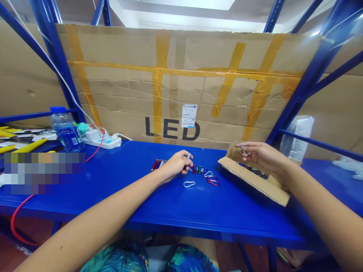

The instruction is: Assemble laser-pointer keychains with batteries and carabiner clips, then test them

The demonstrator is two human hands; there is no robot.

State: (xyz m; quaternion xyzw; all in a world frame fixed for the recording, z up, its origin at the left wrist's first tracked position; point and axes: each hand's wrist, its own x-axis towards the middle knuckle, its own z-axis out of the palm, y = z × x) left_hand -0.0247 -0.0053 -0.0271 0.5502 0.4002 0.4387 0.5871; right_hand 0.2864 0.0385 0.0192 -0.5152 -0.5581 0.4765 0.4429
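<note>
My left hand (178, 164) is closed over the middle of the blue table, pinching a small silver cylinder (189, 155) between its fingertips. Beside that wrist lies a row of red, purple and silver cylinders (156, 165), partly hidden by the hand. To its right, several coloured carabiners (208, 174) form a curved line. A single silver carabiner (189, 184) lies nearer the front. Above an open cardboard box (255, 182), my right hand (259, 153) grips a small shiny metal piece (244, 151), whose exact kind is unclear. Dark small parts show inside the box.
At the left stand a blue-capped bottle (64, 130) and a white power strip (104, 141) with plugs and a red cable. Yellow and black packets (25, 139) lie beyond. A large cardboard sheet (127, 94) walls the back, between blue metal posts.
</note>
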